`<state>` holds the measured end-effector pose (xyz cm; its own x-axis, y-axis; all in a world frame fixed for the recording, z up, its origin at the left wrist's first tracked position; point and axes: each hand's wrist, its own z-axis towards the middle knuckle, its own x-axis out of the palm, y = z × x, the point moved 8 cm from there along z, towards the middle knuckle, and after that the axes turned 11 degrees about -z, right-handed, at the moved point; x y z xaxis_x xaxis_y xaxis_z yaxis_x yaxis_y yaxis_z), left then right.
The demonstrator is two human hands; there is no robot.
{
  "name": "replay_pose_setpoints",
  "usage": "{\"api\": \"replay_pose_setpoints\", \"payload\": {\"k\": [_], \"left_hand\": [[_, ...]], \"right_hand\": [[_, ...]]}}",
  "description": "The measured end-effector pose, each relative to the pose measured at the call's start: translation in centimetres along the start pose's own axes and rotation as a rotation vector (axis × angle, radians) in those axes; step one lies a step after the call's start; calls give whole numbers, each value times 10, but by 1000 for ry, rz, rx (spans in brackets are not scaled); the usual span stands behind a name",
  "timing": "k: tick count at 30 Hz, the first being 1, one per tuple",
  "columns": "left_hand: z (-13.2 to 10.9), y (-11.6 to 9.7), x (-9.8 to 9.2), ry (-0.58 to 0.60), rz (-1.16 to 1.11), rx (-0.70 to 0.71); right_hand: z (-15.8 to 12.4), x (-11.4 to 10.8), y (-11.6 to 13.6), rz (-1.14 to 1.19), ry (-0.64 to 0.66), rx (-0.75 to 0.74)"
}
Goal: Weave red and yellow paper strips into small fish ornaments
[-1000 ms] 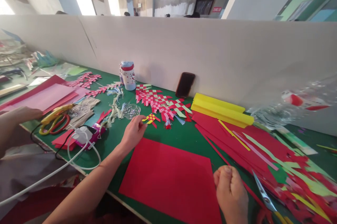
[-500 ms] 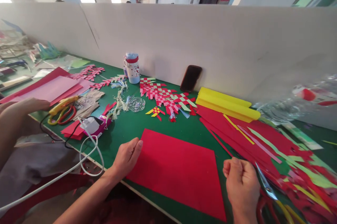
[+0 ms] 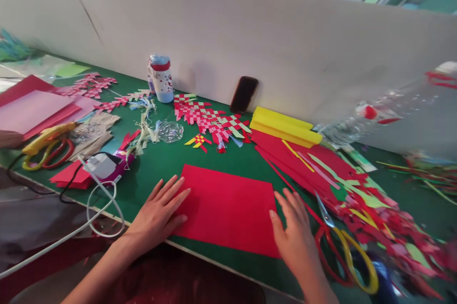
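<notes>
A sheet of red paper [image 3: 228, 211] lies flat on the green table in front of me. My left hand [image 3: 160, 206] is spread at its left edge, with the fingertips over that edge. At the right edge is my right hand [image 3: 294, 228], its fingers apart and holding nothing. Just right of that hand lie scissors [image 3: 348, 256] with red and yellow handles, blades pointing away from me. Beyond the sheet is a small woven yellow-and-red paper piece [image 3: 199, 141], near a longer chain of woven red, pink and green paper [image 3: 214, 123].
Behind stand a water bottle [image 3: 164, 80] and a phone [image 3: 244, 94] against the partition. Yellow paper [image 3: 285, 125], red sheets, strips and scraps [image 3: 389, 232] cover the right side. At left are a glue gun [image 3: 48, 140], a white charger [image 3: 102, 166] with cable, and another person's hand [image 3: 10, 139].
Both my hands have gone from closed to spread, still beside the red sheet. The view has shifted right and down. The other person's hand now sits at the left edge of the picture.
</notes>
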<state>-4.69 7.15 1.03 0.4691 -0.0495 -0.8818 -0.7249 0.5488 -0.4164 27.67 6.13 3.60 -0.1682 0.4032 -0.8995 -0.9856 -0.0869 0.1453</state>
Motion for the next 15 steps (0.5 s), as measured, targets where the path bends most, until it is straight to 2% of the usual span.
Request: {"api": "replay_pose_setpoints", "payload": {"k": [3, 9, 15], "left_hand": [[-3, -4, 4, 29, 42, 32], [-4, -16, 9, 17, 124, 132], [-5, -19, 11, -14, 178, 181]], "right_hand": [[-16, 14, 3, -28, 97, -8], [-31, 31, 9, -104, 202, -54], [-31, 27, 8, -101, 135, -90]]}}
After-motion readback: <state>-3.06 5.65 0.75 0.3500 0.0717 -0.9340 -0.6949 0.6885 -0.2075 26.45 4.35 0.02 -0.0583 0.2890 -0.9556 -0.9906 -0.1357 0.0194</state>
